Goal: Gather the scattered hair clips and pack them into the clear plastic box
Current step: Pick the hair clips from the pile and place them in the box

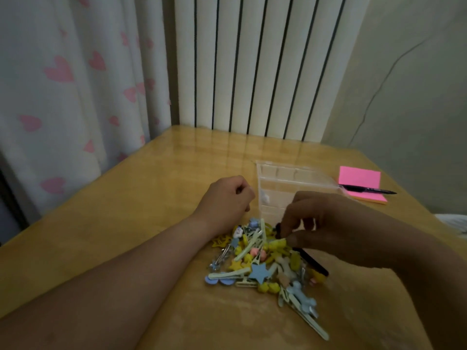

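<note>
clips pile [262,263] before box [278,183] | notepad [360,179] right of box

Left tabletop [121,223] open; clip pile [265,263] blocks box [283,183].

I am looking into a home, most likely a bedroom or a child's room. A white curtain [65,97] printed with pink hearts hangs on the left, and a tall white ribbed radiator [252,64] stands against the wall behind a glossy wooden worktop [126,198]. A pink sticky-note pad [360,179] with a black pen [369,190] across it and a heap of pastel hair clips [262,261] suit a domestic room.
</note>
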{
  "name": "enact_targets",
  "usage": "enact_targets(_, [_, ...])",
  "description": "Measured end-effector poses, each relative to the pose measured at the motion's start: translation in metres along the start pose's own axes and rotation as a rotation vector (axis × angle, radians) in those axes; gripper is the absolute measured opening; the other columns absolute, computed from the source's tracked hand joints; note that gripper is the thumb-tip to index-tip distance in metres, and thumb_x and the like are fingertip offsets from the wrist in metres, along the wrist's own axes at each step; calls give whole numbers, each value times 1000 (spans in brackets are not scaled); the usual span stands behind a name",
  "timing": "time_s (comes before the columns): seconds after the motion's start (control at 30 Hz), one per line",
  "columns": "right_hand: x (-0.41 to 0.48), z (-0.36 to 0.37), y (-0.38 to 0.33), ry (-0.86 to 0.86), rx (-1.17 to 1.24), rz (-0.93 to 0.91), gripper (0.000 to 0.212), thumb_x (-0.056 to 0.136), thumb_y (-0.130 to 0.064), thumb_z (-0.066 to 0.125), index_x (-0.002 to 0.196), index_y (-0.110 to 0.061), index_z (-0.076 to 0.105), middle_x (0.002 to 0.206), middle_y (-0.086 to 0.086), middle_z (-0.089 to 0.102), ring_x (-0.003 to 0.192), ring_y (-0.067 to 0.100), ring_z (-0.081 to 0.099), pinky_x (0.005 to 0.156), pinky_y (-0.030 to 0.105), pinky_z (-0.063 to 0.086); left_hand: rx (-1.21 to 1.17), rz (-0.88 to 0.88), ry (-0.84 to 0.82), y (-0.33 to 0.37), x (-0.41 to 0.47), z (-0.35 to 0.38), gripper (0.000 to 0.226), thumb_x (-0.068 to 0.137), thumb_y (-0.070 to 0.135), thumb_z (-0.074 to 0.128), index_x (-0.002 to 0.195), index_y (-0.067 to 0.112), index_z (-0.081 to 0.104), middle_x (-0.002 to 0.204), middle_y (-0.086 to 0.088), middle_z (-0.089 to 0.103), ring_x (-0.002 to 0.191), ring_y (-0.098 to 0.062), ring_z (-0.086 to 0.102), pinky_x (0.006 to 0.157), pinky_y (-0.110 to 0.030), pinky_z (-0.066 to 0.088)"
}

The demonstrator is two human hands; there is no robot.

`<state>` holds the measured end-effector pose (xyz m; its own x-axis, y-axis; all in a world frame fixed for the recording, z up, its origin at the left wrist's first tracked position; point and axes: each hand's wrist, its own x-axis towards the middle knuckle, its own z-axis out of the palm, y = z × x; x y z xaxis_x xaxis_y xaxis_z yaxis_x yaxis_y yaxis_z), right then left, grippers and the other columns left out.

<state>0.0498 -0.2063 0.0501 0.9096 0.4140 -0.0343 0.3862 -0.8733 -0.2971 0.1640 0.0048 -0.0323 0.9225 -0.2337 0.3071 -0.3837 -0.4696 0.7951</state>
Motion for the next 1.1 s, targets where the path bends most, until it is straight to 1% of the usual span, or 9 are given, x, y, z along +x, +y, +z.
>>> enact_targets(0.17, [12, -8, 17, 400, 413, 143, 7, 93, -36, 70, 89, -34, 74, 86, -15, 74, 77, 3, 67, 68, 27, 48, 29, 20, -30, 0, 0, 0, 31, 103, 34, 56, 83, 14, 67, 78, -2, 73, 72, -23, 67, 71, -47, 58])
enact_targets(0.23, [33, -12, 25, 511, 431, 261, 11, 92, -34, 73, 85, -26, 76, 78, -11, 74, 74, 10, 67, 63, 29, 47, 51, 32, -31, 0, 0, 0, 33, 104, 35, 55, 82, 11, 65, 79, -7, 72, 72, -28, 66, 71, -52, 58])
enact_targets(0.33, [69, -19, 33, 490, 377, 380, 11, 92, -27, 76, 84, -20, 77, 77, -2, 76, 73, 20, 67, 57, 29, 50, 54, 33, -30, -1, 1, 1, 34, 103, 37, 55, 82, 13, 65, 79, -5, 72, 72, -27, 67, 71, -52, 58])
enact_targets(0.47, [108, -21, 38, 280, 209, 451, 7, 89, -21, 80, 85, -16, 79, 82, 4, 78, 75, 22, 69, 60, 32, 55, 37, 20, -31, 0, 0, 1, 33, 102, 38, 55, 84, 13, 65, 79, -5, 72, 73, -28, 67, 71, -53, 58])
enact_targets(0.57, [127, -18, 36, 109, 137, 531, 11, 87, -19, 79, 89, -9, 82, 92, 13, 79, 80, 25, 70, 76, 41, 61, 35, 17, -24, -1, 2, 1, 34, 102, 39, 54, 84, 12, 65, 78, -6, 72, 72, -29, 67, 70, -54, 58])
enact_targets(0.7, [139, -14, 31, 43, 96, 602, 21, 88, -19, 75, 96, -1, 82, 96, 16, 80, 88, 29, 75, 91, 43, 60, 40, 16, -27, -2, 3, 2, 34, 100, 41, 53, 83, 14, 65, 76, -3, 71, 70, -27, 67, 68, -54, 59])
enact_targets(0.8, [142, -8, 31, 62, 145, 624, 24, 89, -20, 78, 99, 1, 81, 97, 17, 80, 84, 26, 75, 86, 39, 61, 40, 13, -30, -3, 3, 3, 34, 99, 42, 52, 84, 14, 65, 77, -3, 71, 71, -27, 67, 69, -53, 59])
enact_targets(0.93, [132, -3, 35, 156, 229, 599, 19, 90, -23, 79, 91, -4, 81, 82, 8, 80, 65, 16, 68, 58, 24, 52, 41, 18, -33, -4, 4, 2, 33, 100, 42, 53, 83, 15, 65, 77, -1, 71, 72, -25, 67, 70, -52, 59])
enact_targets(1.1, [99, 11, 44, 513, 308, 428, 15, 97, -28, 70, 88, -18, 77, 82, -3, 76, 77, 16, 69, 64, 30, 52, 50, 37, -42, -5, 4, 2, 36, 101, 42, 53, 83, 13, 65, 77, -5, 70, 73, -27, 67, 70, -52, 58])
